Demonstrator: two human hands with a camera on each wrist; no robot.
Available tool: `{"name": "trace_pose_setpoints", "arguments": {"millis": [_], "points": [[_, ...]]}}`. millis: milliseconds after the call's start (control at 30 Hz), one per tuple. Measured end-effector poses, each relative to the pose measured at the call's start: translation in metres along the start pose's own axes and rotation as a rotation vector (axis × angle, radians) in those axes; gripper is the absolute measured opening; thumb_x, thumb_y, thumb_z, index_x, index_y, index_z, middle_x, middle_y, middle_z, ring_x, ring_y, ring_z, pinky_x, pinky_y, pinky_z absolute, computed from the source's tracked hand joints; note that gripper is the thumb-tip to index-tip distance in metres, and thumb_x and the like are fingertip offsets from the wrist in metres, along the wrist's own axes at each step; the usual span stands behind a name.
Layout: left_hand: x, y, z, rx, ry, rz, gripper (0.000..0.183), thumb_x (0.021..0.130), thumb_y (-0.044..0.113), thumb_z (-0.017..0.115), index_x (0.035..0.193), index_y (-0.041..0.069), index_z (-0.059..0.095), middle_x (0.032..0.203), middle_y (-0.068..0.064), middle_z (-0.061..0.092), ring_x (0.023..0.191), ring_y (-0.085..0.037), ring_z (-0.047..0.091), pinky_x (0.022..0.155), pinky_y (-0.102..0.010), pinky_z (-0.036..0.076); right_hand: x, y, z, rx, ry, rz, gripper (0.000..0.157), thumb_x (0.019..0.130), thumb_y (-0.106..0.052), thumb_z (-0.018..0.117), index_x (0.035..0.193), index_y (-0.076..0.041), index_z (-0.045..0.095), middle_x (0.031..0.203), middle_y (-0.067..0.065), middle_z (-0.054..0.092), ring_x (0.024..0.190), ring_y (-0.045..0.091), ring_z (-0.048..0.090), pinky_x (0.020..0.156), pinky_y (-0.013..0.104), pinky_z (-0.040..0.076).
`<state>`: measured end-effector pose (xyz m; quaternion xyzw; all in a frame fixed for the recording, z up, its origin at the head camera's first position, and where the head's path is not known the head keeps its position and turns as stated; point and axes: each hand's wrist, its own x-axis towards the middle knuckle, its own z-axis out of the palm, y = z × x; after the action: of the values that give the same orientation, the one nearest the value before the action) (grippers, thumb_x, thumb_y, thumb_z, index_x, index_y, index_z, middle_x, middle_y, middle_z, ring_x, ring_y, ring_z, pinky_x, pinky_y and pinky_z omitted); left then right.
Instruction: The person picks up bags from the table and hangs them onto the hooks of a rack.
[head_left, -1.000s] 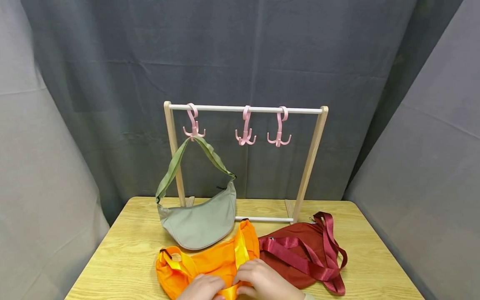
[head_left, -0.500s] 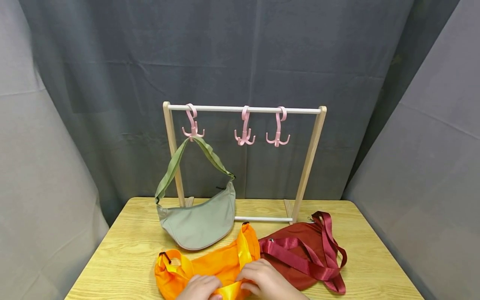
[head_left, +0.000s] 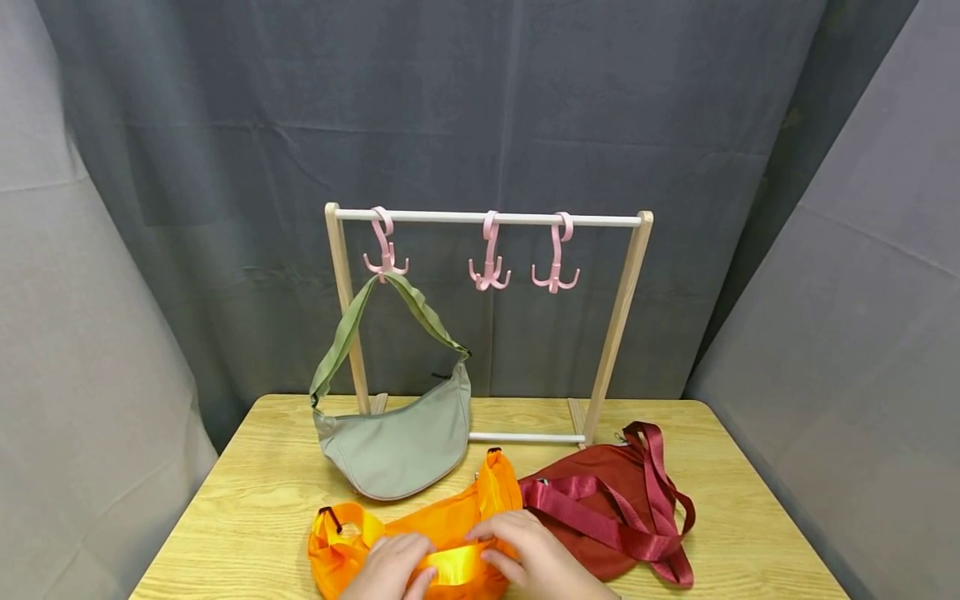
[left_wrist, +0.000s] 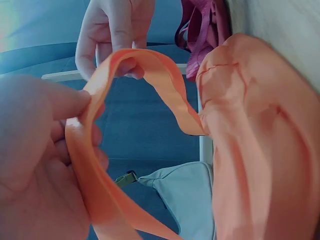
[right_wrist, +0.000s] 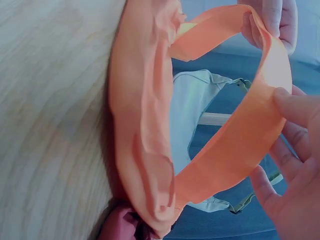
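An orange shoulder bag point(head_left: 442, 523) lies at the front of the table, its strap point(head_left: 456, 567) lifted into a loop above the body. My left hand point(head_left: 393, 568) pinches the strap between thumb and fingers, on the left of the loop. Further right along the same strap, my right hand point(head_left: 536, 557) pinches it too. Both wrist views show the strap point(right_wrist: 245, 135) arched away from the bag's body point(left_wrist: 265, 130), with a short stretch of it between the hands. The bag's near side is partly hidden by the hands.
Behind stands a wooden rack point(head_left: 622, 317) with three pink hooks, one being a middle hook point(head_left: 491, 258). A grey-green bag point(head_left: 405, 442) hangs by its strap from the left hook. A dark red bag point(head_left: 592, 508) lies to the right, against the orange one.
Both hands have raised the strap, and its middle shows flatter and wider between them. The orange bag has shifted slightly towards me. The green and red bags stay put.
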<state>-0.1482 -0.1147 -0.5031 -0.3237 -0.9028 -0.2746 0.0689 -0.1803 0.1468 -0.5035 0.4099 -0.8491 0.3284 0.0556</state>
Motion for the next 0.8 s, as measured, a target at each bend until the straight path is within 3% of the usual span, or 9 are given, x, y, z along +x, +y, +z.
{"name": "trace_pose_setpoints", "arguments": {"millis": [267, 400, 533, 667, 800], "points": [[0.0004, 0.0061, -0.0085, 0.024, 0.065, 0.004, 0.04, 0.083, 0.046, 0.071, 0.106, 0.018, 0.055, 0.098, 0.012, 0.056, 0.092, -0.007, 0.055, 0.076, -0.035, 0.044, 0.0033, -0.0058, -0.0024, 0.112, 0.11, -0.063, 0.026, 0.092, -0.014, 0.065, 0.113, -0.029, 0.061, 0.107, -0.017, 0.062, 0.098, 0.006, 0.056, 0.087, 0.026, 0.047], [0.0005, 0.0081, -0.0081, 0.048, 0.14, 0.042, 0.039, 0.079, 0.033, 0.077, 0.107, 0.016, 0.055, 0.097, 0.013, 0.056, 0.089, -0.005, 0.054, 0.075, -0.032, 0.044, 0.0029, -0.0076, -0.0045, 0.111, 0.1, -0.055, 0.028, 0.09, -0.023, 0.068, 0.115, -0.031, 0.059, 0.108, -0.019, 0.06, 0.1, 0.003, 0.053, 0.089, 0.027, 0.045], [0.0011, 0.0091, -0.0075, 0.071, 0.207, 0.066, 0.04, 0.075, 0.027, 0.08, 0.106, 0.017, 0.056, 0.094, 0.015, 0.054, 0.086, -0.002, 0.052, 0.073, -0.029, 0.044, 0.0042, -0.0068, -0.0036, 0.028, 0.124, -0.106, 0.041, 0.081, -0.033, 0.077, 0.117, -0.032, 0.057, 0.109, -0.021, 0.059, 0.104, 0.003, 0.051, 0.092, 0.03, 0.041], [0.0021, 0.0099, -0.0087, 0.086, 0.205, 0.066, 0.048, 0.069, 0.02, 0.083, 0.108, 0.015, 0.056, 0.097, 0.013, 0.055, 0.088, -0.004, 0.054, 0.075, -0.031, 0.045, 0.0061, -0.0062, -0.0013, -0.064, 0.18, -0.166, 0.049, 0.075, -0.034, 0.082, 0.117, -0.03, 0.057, 0.108, -0.02, 0.057, 0.105, 0.004, 0.05, 0.092, 0.03, 0.036], [0.0032, 0.0097, -0.0098, 0.109, 0.211, 0.068, 0.058, 0.059, 0.007, 0.083, 0.11, 0.014, 0.056, 0.098, 0.011, 0.056, 0.09, -0.007, 0.054, 0.075, -0.031, 0.045, 0.0065, -0.0074, 0.0003, -0.11, 0.193, -0.141, 0.048, 0.076, -0.037, 0.081, 0.117, -0.032, 0.057, 0.106, -0.02, 0.055, 0.104, 0.002, 0.049, 0.091, 0.028, 0.034]]}}
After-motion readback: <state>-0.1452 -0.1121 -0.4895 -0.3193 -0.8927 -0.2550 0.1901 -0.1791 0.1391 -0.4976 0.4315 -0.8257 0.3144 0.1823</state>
